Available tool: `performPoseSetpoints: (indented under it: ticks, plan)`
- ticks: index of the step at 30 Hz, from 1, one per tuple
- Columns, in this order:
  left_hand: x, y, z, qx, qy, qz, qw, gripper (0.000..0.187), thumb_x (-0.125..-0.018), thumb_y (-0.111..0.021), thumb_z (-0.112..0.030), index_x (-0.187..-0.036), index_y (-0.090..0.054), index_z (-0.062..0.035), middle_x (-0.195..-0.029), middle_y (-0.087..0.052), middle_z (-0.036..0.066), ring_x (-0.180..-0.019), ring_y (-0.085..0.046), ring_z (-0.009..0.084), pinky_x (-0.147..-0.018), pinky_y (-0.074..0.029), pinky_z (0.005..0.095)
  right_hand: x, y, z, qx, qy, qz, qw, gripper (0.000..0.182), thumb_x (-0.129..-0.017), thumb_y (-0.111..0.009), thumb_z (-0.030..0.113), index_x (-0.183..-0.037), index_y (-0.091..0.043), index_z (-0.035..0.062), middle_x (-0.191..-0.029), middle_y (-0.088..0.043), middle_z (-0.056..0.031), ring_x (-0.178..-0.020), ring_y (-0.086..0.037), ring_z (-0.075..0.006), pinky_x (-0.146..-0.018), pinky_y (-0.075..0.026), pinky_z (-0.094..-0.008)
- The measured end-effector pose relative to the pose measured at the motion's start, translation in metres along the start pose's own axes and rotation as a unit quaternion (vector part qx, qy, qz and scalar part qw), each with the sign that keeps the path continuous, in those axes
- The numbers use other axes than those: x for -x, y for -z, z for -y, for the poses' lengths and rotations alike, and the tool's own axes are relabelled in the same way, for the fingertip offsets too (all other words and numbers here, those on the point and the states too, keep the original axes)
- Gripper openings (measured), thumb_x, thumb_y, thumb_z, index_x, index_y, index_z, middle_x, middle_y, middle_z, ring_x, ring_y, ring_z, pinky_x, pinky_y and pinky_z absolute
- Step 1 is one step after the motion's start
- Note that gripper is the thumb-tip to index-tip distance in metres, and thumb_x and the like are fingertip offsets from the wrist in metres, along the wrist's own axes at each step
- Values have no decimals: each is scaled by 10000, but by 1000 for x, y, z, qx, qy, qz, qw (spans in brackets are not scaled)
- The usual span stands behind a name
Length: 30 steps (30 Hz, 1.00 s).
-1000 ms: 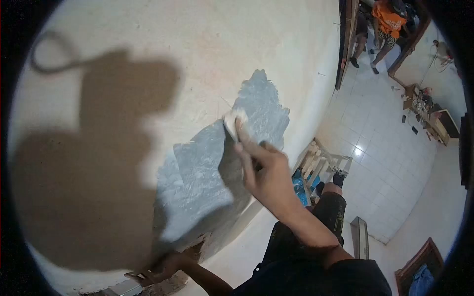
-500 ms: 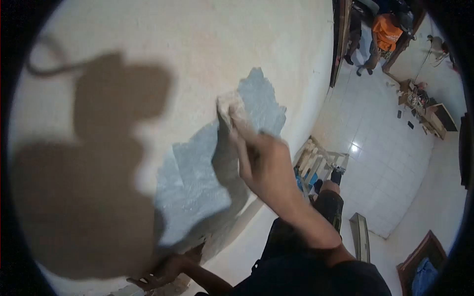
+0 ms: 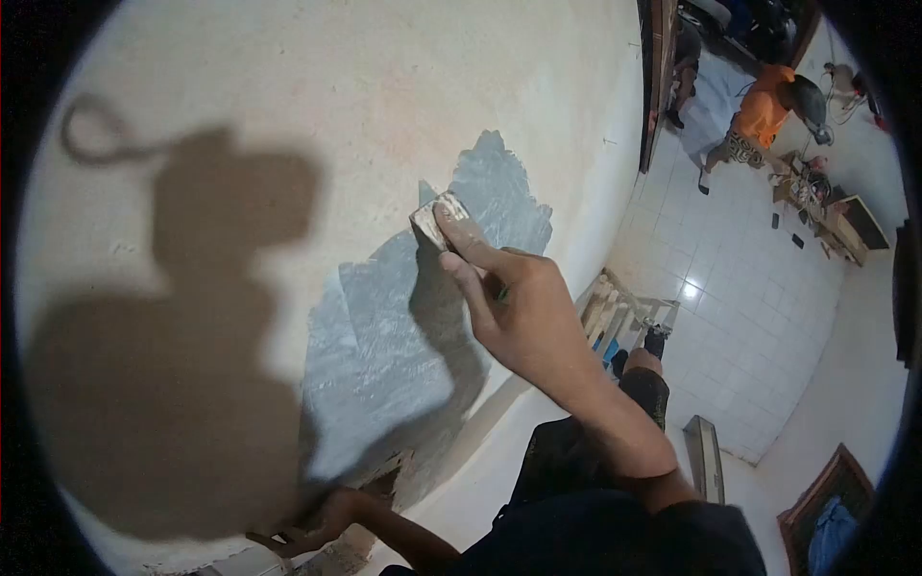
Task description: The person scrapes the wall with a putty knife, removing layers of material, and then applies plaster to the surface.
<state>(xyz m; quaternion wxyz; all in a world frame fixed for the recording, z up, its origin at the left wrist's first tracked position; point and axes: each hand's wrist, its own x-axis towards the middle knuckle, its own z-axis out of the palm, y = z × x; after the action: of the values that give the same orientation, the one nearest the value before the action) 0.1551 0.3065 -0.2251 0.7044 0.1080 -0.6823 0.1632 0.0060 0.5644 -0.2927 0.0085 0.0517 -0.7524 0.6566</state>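
Note:
My right hand (image 3: 528, 302) pinches a small, pale, worn flat scraper (image 3: 441, 220) between thumb and fingers. The scraper meets the cream wall (image 3: 384, 96) at the upper edge of an irregular grey patch (image 3: 375, 336). A thin grey sliver shows just above the tool. My left hand (image 3: 312, 528) is low on the left, in shadow, its fingers apart and resting by the wall's broken lower edge, near a rough brownish hole (image 3: 386, 480). Nothing is visible in it. Shadows of my head and body fall over the wall's left side.
Below me on the right is a white tiled floor (image 3: 730, 317). A wooden ladder-like frame (image 3: 615, 307) stands near my leg. A person in orange (image 3: 765, 106) bends near wooden boxes (image 3: 845, 230). Another person's leg shows by the doorway, and a framed opening (image 3: 826, 518) is lower right.
My right hand and the scraper have shifted slightly down, and a grey sliver now shows above the tool. The person in orange has moved right and bent over. My left hand stays in place.

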Motion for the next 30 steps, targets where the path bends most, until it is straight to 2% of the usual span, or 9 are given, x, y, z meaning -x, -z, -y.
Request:
performPoseSetpoints:
  ticks: [9,11,13,16,21,24,27,28,30]
  plan:
    - [5,0,-3,-64,-38,8,997,475,-922,-379,-319,-1255,-373,19,-1258,-382,183,-1112,-431,291,-920,-390,457,40,-9,-14,-99,-35,12,994,400,-890,-547,203,-1279,-503,123,-646,-539,-178,-473,-514,-257,-522,-438,-342]
    - [5,1,-4,-83,-49,10,995,474,-925,-377,-322,-1255,-373,18,-1253,-384,183,-1106,-435,290,-917,-392,455,36,11,-11,-94,-32,6,995,412,-908,-527,216,-1308,-473,135,-692,-552,-141,-504,-522,-203,-534,-438,-314]
    - [3,0,-4,-102,-61,13,993,473,-928,-374,-326,-1254,-373,17,-1249,-386,182,-1100,-438,289,-913,-395,453,32,26,-12,-264,-109,-27,958,334,-934,-513,225,-1189,-528,10,-586,-462,-17,-488,-438,-49,-440,-370,-217]
    - [4,-3,-5,-124,-72,16,990,472,-932,-371,-331,-1253,-374,16,-1243,-389,182,-1092,-442,287,-908,-398,450,23,33,-42,-179,-154,-36,971,306,-969,-432,270,-1058,-557,5,-579,-461,5,-469,-413,-18,-409,-320,-196]
    - [6,-10,-9,-142,-78,22,987,470,-940,-365,-339,-1251,-374,14,-1233,-393,181,-1078,-450,283,-899,-404,444,-5,30,-43,-92,-72,-88,989,350,-987,-364,298,-990,-513,-19,-515,-449,-20,-440,-429,-81,-413,-330,-242]
    - [12,-7,-7,-72,-34,8,997,463,-936,-370,-322,-1244,-386,24,-1232,-396,185,-1065,-455,273,-884,-409,441,-24,38,-38,-7,14,-48,999,182,-947,-429,168,-1022,-398,5,-558,-507,-221,-543,-548,-417,-491,-413,-438]
    - [9,-8,-1,1,51,-6,999,445,-931,-374,-307,-1225,-407,25,-1221,-405,183,-1062,-458,271,-876,-411,436,-53,45,-22,65,82,-52,993,191,-943,-435,174,-1014,-396,1,-540,-501,-211,-543,-557,-409,-481,-406,-454]
    - [6,-15,-4,1,49,-1,999,445,-931,-374,-307,-1225,-407,25,-1221,-405,183,-1062,-458,271,-876,-411,436,-64,51,-15,123,74,-25,989,205,-970,-403,213,-932,-403,11,-475,-455,-77,-414,-500,-192,-394,-354,-348]
    - [2,-14,-8,96,112,-71,987,443,-939,-373,-331,-1216,-423,11,-1194,-430,178,-1061,-458,264,-867,-414,420,-63,51,-13,102,73,-20,992,193,-968,-401,208,-941,-396,17,-472,-458,-84,-413,-512,-209,-390,-351,-357]
